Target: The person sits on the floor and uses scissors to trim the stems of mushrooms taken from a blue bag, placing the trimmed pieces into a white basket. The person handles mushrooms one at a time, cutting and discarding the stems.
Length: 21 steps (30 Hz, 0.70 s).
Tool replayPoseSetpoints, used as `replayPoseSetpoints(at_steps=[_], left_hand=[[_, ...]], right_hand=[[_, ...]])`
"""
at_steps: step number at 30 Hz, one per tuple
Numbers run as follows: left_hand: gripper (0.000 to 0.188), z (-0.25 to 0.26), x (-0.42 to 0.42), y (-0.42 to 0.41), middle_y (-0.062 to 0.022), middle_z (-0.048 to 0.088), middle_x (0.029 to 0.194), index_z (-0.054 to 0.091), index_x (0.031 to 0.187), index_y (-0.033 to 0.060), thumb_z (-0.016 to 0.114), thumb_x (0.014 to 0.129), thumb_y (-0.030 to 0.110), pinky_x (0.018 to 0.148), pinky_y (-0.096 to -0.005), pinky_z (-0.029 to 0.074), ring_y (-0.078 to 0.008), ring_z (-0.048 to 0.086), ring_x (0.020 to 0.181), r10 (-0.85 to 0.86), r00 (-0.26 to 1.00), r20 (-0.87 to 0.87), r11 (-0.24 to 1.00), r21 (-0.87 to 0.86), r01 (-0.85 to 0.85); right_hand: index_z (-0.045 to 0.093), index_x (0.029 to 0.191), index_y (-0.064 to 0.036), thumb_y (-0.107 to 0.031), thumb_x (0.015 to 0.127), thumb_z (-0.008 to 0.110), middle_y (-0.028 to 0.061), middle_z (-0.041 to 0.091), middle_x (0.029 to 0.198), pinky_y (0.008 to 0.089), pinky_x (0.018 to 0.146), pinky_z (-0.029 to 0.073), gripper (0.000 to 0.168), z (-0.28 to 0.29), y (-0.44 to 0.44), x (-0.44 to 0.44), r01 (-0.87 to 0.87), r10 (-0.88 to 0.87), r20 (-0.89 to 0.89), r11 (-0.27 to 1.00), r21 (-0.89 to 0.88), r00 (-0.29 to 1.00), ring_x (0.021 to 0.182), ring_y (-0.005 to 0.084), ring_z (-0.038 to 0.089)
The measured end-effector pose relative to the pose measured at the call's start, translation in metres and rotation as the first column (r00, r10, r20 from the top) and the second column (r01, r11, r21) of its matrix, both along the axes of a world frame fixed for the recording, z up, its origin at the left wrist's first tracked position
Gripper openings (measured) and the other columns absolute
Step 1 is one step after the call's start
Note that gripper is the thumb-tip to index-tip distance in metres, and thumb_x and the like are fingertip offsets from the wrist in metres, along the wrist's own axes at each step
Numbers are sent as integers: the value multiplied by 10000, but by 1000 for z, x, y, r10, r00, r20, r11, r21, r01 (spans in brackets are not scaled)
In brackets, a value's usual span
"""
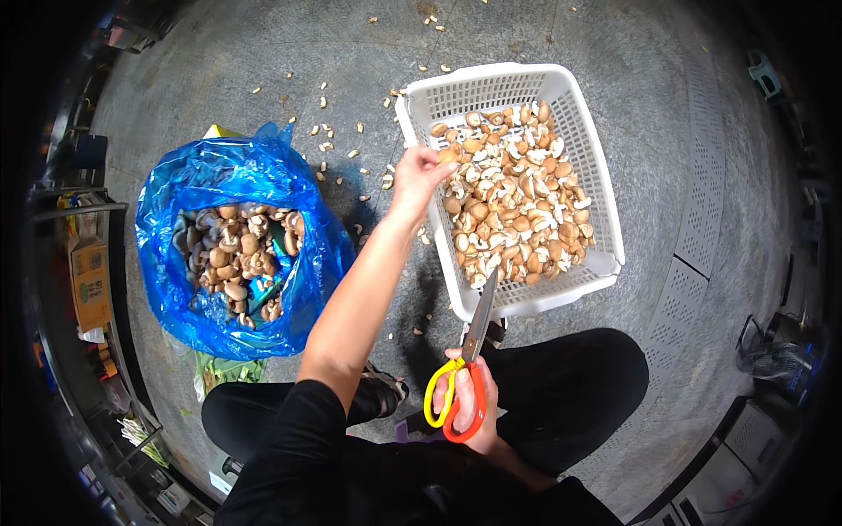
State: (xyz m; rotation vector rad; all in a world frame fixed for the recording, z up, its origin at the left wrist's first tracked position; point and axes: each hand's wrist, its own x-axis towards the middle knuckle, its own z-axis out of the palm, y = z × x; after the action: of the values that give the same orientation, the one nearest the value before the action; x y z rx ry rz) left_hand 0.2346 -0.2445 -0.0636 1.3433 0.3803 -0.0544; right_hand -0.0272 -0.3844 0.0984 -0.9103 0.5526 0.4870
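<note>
My left hand [419,176] reaches over the left wall of a white plastic basket [600,177], with a brown mushroom [450,155] at its fingertips. Cut shiitake-like mushrooms [510,210], caps and pale pieces mixed, cover most of the basket's floor. In front of my lap, my right hand [483,401] grips scissors [479,329] with one yellow and one red handle loop. Their blades are together and point up toward the basket's near rim. A blue plastic bag [158,263] stands left of my arm, its mouth wide, holding whole stemmed mushrooms [227,260].
Trimmed stem pieces [327,146] lie scattered on the grey floor [513,33] between bag and basket. Leafy greens [230,371] are beside my left knee. Shelving with a cardboard box [90,283] lines the left. A perforated drain cover [674,315] and a fan [779,355] are at right.
</note>
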Motion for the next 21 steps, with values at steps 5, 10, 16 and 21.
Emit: replayPoseSetpoints(at_steps=[5,10,16,21], left_hand=[[267,31,-54,11,-51,644,985,599,1109,26,628,843,31,767,-260,473,-113,591,841,-136,990,-42,984,109,140],[109,32,-49,-17,-4,580,780,610,926,79,680,852,117,634,-279,490,-105,554,700,-124,964,-234,953,-299,50],[201,-40,-21,-62,-51,654,956,637,1008,58,606,899,225,695,-355,514,-175,634,864,-512,808,-291,-147,957,251],[355,-32,-4,-86,-1,628,1150,639,1199,135,619,875,278,821,-409,488,-214,593,1081,-351,490,-798,-537,600,593]], right_hand=[[470,1202,-41,-261,1018,435,72,533,697,254,529,431,289,6,5,-13,-27,27,27,999,34,999,549,131,518],[474,1203,-55,-260,1013,455,68,535,703,253,532,440,280,11,2,-20,-14,12,38,998,64,999,556,131,530],[478,1194,-39,-236,1004,482,73,534,690,259,511,444,273,7,-6,-18,17,-20,27,997,80,999,524,139,525],[472,1215,-41,-179,1006,473,73,540,689,250,517,431,251,4,-11,-14,74,-77,61,996,42,995,549,127,528]])
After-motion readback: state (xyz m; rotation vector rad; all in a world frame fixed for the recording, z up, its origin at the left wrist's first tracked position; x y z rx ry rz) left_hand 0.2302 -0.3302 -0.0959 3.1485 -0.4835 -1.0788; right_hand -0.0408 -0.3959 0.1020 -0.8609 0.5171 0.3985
